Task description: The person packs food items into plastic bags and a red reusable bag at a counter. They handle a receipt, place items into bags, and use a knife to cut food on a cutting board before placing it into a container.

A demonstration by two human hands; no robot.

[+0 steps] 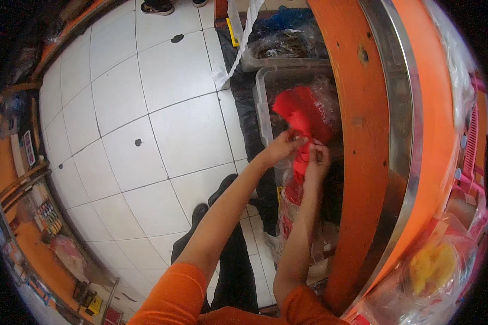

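Both of my hands are on a bright red bundle, which looks like thin plastic or cloth. My left hand pinches its narrow, gathered middle from the left. From the right, my right hand grips the same part with bent fingers. Beyond the hands the red material spreads out beside a red, clear-wrapped packet with white marks. Below the hands, a red tail hangs between my wrists. All this is over or in a translucent plastic bin; my hands and the bundle hide much of its inside.
An orange wooden counter edge with a metal trim runs close along my right. Another translucent bin holds bagged goods. More red, clear-wrapped goods lie by my right forearm. Another person's shoe stands on the white tiled floor.
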